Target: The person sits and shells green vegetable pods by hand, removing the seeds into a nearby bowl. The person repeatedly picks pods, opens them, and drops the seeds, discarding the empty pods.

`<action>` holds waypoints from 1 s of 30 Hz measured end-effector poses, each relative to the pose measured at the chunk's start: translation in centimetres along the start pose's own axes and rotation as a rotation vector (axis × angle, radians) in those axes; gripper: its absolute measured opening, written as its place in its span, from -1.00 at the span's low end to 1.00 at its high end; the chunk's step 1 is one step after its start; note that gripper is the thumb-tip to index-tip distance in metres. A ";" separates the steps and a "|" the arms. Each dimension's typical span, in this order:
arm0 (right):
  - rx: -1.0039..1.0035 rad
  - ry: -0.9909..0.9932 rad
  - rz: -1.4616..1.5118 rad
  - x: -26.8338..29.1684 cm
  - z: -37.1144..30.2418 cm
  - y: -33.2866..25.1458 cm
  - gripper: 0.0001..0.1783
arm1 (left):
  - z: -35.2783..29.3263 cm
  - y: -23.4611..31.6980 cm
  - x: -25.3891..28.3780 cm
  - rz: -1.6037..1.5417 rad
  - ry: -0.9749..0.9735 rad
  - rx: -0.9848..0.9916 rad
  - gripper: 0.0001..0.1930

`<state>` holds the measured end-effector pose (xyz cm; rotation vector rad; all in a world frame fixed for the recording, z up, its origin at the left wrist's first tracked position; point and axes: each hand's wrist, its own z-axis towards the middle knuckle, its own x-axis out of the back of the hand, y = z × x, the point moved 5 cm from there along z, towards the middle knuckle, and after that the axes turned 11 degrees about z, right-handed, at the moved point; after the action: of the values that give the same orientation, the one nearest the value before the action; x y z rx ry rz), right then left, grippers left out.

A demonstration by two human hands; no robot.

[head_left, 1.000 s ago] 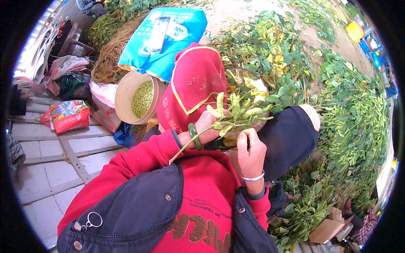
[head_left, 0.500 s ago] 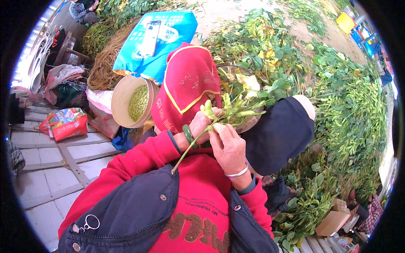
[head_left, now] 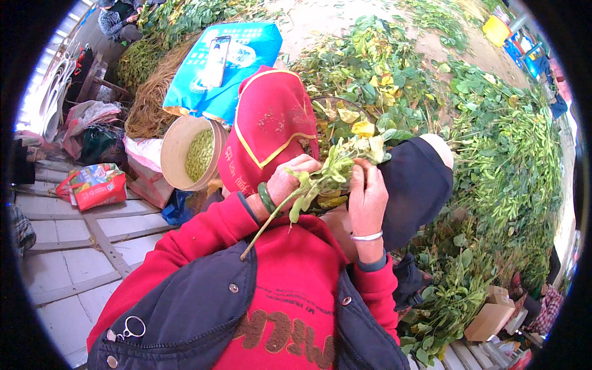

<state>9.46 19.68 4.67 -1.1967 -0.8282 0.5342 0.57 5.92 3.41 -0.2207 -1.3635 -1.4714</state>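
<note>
A cut soybean plant (head_left: 333,171) with green pods and leaves lies slantwise across my lap, its bare stem pointing down to my vest. My left hand (head_left: 286,180), wearing a green bangle, is closed around the plant near its middle. Farther up, the fingers of my right hand (head_left: 369,196), with a silver bracelet on the wrist, pinch at the leafy, yellowish tip. What exactly sits between those fingertips is partly hidden. A red cloth with yellow trim (head_left: 271,117) covers my left knee, next to the left hand.
Left of my knee stands a pale bucket (head_left: 172,157) holding shelled green beans. A phone (head_left: 217,61) rests on a blue sack (head_left: 256,46). Heaps of bean plants (head_left: 505,160) spread to the right. A red bag (head_left: 102,187) lies on the tiles; another person (head_left: 120,24) sits far left.
My right hand has moved right, away from the left hand and out to the plant's leafy tip. The left hand keeps its hold on the plant.
</note>
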 end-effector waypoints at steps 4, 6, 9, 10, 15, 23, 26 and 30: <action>-0.044 -0.126 0.040 -0.9 -0.6 0.5 -0.72 | -0.3 0.0 0.2 -0.009 -0.051 0.070 -0.77; -0.011 -0.161 0.013 -1.1 -0.7 0.5 -0.70 | -0.4 0.1 0.3 -0.020 -0.041 0.069 -0.78; 0.078 -0.121 0.051 -1.3 -0.9 0.0 -0.70 | -0.6 0.2 0.0 -0.056 -0.050 0.109 -0.78; 0.114 -0.092 0.076 -1.3 -1.0 -0.2 -0.71 | -0.6 0.1 0.0 -0.060 -0.032 0.127 -0.78; 0.103 -0.161 0.121 -1.3 -1.4 -0.7 -0.78 | -1.0 0.8 0.2 -0.096 0.004 0.110 -0.77; 0.191 -0.193 0.122 -1.1 -1.6 -2.2 -0.77 | -0.8 1.2 1.3 -0.175 0.058 0.127 -0.72; 0.247 -0.200 0.002 -1.5 -1.0 -2.8 -0.80 | -0.4 0.5 1.5 -0.182 0.054 0.144 -0.71; 0.281 -0.188 -0.060 -2.4 -0.2 -3.6 -0.80 | 0.3 -0.8 2.2 -0.203 0.074 0.153 -0.68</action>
<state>7.89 16.68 7.44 -0.8707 -0.9118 0.6968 -1.12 4.74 4.59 0.0717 -1.4643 -1.5168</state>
